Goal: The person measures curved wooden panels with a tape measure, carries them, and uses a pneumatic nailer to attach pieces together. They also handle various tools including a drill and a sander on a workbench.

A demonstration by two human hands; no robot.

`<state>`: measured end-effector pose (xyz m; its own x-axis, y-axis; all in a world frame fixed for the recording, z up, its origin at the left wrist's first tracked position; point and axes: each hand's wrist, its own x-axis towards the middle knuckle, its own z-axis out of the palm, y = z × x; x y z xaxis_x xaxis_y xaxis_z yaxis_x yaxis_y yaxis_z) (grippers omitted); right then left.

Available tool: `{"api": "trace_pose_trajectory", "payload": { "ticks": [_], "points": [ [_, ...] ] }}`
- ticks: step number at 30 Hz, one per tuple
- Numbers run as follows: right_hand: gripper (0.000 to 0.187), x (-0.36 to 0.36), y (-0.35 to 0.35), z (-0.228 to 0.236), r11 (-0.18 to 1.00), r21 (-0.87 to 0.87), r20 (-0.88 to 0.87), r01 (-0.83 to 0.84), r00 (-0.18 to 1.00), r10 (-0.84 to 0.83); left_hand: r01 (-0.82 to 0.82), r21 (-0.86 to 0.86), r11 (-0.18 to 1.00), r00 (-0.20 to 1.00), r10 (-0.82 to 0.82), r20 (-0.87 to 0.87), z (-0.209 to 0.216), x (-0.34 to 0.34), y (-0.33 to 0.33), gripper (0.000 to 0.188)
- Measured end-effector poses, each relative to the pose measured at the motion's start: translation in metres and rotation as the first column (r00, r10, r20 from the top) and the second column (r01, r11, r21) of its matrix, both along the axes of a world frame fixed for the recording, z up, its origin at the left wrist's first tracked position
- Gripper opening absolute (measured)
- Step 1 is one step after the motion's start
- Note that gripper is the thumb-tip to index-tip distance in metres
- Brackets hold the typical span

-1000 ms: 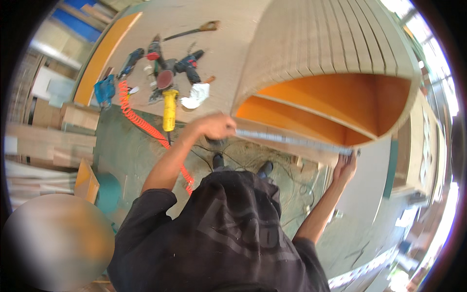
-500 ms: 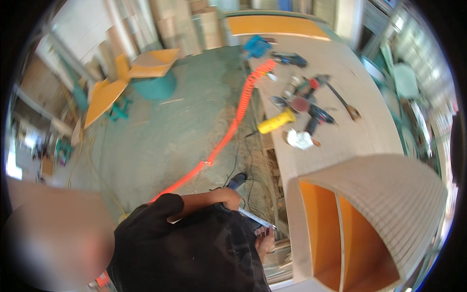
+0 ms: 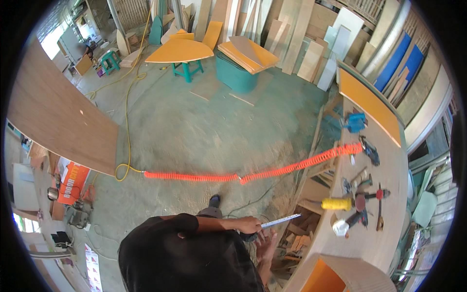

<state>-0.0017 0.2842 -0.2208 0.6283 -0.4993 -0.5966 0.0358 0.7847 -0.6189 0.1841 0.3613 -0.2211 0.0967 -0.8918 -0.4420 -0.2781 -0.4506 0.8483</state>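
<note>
Across the front of my dark shirt, my left hand (image 3: pixel 249 225) is closed round the near end of a tape measure (image 3: pixel 281 221). Its pale, marked blade sticks out to the right, over the gap beside the workbench; the case is mostly hidden by my fingers. Just below the blade is my right hand (image 3: pixel 266 243), fingers extended and apart, with nothing visible in it. The workbench (image 3: pixel 316 243) stands to the right of both hands, and a curved, ribbed cabinet with an orange inside (image 3: pixel 323 277) sits on its near end.
An orange coiled air hose (image 3: pixel 194 177) stretches across to the bench, joined to a yellow hose (image 3: pixel 127 141). Power tools and a yellow-handled tool (image 3: pixel 336 203) lie on the bench. Wood scraps (image 3: pixel 299 241) fill its lower shelf. A large wood panel (image 3: pixel 58 107) stands left; orange panels (image 3: pixel 180 51) rest on stools.
My view has turned left, so the bench and cabinet sit farther right. The blade now points slightly upward to the right, and my right hand has come away from its tip.
</note>
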Motion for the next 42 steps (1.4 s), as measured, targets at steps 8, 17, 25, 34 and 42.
{"api": "trace_pose_trajectory", "payload": {
  "ticks": [8,17,25,34,42],
  "points": [
    [0.043,0.259,0.030,0.000,0.868,-0.080,0.009,-0.490,0.870,0.492,-0.589,-0.061,0.806,0.797,0.567,-0.209,-0.002,0.166,0.071,0.036],
    [0.032,0.460,0.060,-0.010,0.544,-0.128,0.028,-0.829,0.546,0.838,-0.985,0.086,0.148,0.122,0.960,-0.250,-0.025,0.298,0.126,0.033],
    [0.036,0.637,0.076,-0.047,-0.038,-0.169,-0.230,-0.985,0.002,0.973,-0.982,0.118,0.146,0.179,0.918,0.355,-0.115,0.418,0.175,0.032],
    [0.051,0.888,-0.006,-0.060,-0.017,-0.479,-0.355,-0.877,0.175,0.918,-0.952,0.305,-0.038,-0.091,0.983,-0.162,-0.057,0.676,0.077,0.030],
    [0.044,1.039,-0.051,-0.036,0.120,-0.484,-0.304,-0.867,0.295,0.906,-0.979,0.077,0.188,0.176,0.973,-0.147,-0.027,0.843,0.034,0.036]
  ]
}}
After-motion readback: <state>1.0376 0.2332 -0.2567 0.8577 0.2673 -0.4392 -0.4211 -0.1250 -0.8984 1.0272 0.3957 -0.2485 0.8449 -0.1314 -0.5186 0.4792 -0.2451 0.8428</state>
